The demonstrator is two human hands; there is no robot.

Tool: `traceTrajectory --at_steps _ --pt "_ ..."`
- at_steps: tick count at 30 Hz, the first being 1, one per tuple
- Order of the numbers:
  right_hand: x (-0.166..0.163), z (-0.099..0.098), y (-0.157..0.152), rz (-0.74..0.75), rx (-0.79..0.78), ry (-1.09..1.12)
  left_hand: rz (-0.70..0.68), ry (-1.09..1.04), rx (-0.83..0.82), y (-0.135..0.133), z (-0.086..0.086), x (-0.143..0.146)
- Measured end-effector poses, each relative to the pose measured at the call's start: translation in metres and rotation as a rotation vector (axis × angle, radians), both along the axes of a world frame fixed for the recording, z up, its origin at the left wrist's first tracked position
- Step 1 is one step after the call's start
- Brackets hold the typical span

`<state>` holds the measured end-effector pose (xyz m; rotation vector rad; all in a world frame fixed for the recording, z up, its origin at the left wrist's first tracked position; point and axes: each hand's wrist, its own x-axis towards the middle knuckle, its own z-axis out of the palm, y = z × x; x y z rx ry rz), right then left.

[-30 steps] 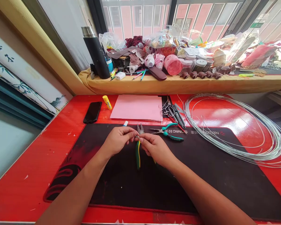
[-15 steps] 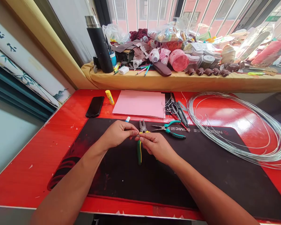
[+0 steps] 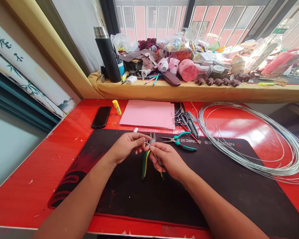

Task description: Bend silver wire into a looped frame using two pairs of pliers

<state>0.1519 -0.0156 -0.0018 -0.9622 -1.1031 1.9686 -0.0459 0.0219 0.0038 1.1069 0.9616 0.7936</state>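
Between my two hands is a short bent piece of silvery wire (image 3: 148, 144), with a small curl at its upper end. My left hand (image 3: 128, 146) pinches the curled end between thumb and fingers. My right hand (image 3: 168, 157) is closed on the wire's other part, which runs down along the palm. Beneath them, combination pliers (image 3: 146, 164) with green and yellow handles lie on the black mat (image 3: 124, 192), partly covered by my right hand. Needle-nose pliers (image 3: 181, 141) with teal and black handles rest just beyond, to the right.
A large coil of wire (image 3: 284, 167) lies at the right. Pink paper (image 3: 147, 114), scissors (image 3: 179, 118), a utility knife (image 3: 191, 122), a glue stick (image 3: 117, 107) and a phone (image 3: 101, 117) lie behind the mat. A black flask (image 3: 107, 58) stands on the cluttered sill.
My right hand has turned slightly, and more of the wire with its curl now shows between the hands. The whole view has tilted up a little.
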Motion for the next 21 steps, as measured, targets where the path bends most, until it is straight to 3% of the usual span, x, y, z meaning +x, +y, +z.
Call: traceTrajectory --at_steps 8,21 --pt "-0.004 -0.002 -0.001 -0.035 0.069 -0.05 -0.001 0.194 0.136 -0.001 0.002 0.001" --pt "-0.001 -0.002 -0.002 0.043 -0.033 0.026 -0.058 0.37 0.498 -0.004 0.01 -0.002"
